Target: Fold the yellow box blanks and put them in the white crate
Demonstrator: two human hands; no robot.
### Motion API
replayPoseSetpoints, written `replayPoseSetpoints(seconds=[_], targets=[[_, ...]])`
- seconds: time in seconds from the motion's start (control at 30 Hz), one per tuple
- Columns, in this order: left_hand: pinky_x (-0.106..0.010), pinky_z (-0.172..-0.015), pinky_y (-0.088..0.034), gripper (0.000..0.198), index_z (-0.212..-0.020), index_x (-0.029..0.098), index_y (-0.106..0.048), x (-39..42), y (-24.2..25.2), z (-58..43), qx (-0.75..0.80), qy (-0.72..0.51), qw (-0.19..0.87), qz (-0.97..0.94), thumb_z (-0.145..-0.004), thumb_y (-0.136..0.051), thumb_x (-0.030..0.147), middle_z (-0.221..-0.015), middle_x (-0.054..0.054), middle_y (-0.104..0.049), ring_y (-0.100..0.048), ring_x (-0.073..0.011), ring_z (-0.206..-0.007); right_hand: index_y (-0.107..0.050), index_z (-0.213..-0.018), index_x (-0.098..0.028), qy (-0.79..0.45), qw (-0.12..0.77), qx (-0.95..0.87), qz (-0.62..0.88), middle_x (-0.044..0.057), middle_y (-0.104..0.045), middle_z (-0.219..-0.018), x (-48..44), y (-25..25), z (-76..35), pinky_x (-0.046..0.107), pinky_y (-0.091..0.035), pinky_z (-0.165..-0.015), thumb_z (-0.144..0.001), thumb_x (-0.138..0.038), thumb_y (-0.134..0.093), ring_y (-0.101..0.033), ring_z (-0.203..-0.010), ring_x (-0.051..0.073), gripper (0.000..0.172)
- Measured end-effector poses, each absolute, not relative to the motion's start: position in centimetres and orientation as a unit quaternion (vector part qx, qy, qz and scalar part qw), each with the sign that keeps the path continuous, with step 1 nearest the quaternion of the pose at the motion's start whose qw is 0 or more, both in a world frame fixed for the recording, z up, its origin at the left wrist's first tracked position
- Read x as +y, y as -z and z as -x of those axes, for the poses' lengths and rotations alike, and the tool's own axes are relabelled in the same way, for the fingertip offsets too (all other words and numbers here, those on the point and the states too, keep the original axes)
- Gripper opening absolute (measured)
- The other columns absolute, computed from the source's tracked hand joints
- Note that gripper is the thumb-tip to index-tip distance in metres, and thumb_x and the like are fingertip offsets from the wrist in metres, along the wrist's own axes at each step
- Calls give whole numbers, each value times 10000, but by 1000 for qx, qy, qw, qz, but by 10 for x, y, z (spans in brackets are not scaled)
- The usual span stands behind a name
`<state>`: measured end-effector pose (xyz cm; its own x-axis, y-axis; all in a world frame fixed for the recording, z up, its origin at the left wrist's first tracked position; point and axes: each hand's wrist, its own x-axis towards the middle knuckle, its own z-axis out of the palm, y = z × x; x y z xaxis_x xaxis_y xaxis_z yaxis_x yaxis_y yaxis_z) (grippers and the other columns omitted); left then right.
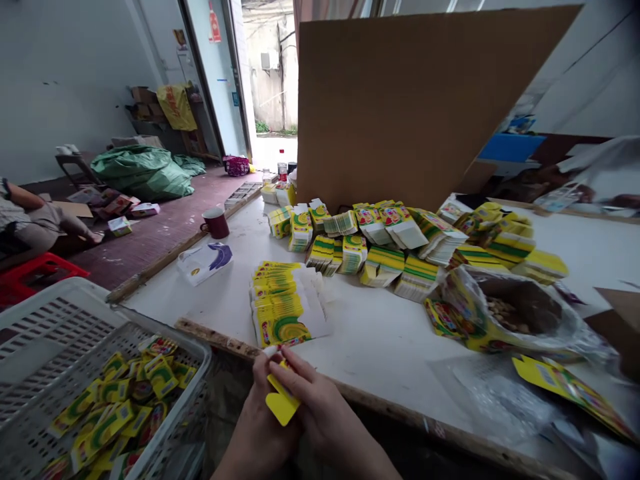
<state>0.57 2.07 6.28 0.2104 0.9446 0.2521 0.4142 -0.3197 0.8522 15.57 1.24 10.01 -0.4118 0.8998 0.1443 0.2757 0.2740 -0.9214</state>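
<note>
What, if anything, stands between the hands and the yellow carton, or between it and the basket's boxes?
Nothing visible separates the left hand or right hand from the yellow carton. Toward the boxes, the basket's rim stands between.

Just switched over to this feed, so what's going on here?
A person's left hand and right hand together hold a small yellow carton at the near edge of a white table. Just beyond lies a fanned stack of flat cartons, with more carton bundles farther back. To the left, a white basket holds many yellow packs. An open bag stands on the right.
</note>
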Motion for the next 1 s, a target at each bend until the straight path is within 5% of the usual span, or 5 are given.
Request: replayPoseSetpoints(seconds=[0.23,0.5,0.63,0.83,1.0], targets=[[-428,-873,-544,534,-1229,232,-398,33,-59,13,515,-297,287,-751,-765,-643,332,-1172,-110,-645,-637,-285,-1057,-442,-1400,-238,-389,282,-762,434,122,-199,-1575,23,-96,-171,378,-332,-1116,-860,-139,-551,-251,-1426,259,560],[-369,-942,-503,636,-1276,205,-400,28,-81,11,493,-244,384,-742,-707,-678,262,-1206,-92,-643,-613,-251,-1100,-689,-1054,-236,-441,300,-754,383,72,-543,-1318,26,-117,-184,340,-388,-1061,-784,-161,-679,-510,-1233,212,281],[-378,-919,-513,568,-1205,209,-519,29,-85,10,493,-343,419,-681,-667,-703,195,-1156,-80,-663,-627,-265,-1057,-401,-1361,-231,-468,402,-661,428,100,-577,-1275,25,-98,-171,378,-455,-995,-739,-161,-711,-559,-1165,217,698],[-351,-934,-514,574,-1110,207,-551,53,-100,41,378,-789,445,-192,-791,-492,680,-1093,-67,-652,-634,-225,-1037,-622,-927,-188,-313,394,-633,588,65,-662,-940,69,-65,-171,366,-496,-813,-800,-203,-639,-612,-861,207,128],[-456,-1037,-420,516,-1113,170,-455,64,-102,48,401,-759,513,-10,-857,-433,617,-1141,-141,-597,-614,-240,-1082,-593,-774,-186,-245,376,-616,648,77,-587,-871,98,-48,-164,429,-431,-828,-614,-60,-719,-539,-890,277,239]])
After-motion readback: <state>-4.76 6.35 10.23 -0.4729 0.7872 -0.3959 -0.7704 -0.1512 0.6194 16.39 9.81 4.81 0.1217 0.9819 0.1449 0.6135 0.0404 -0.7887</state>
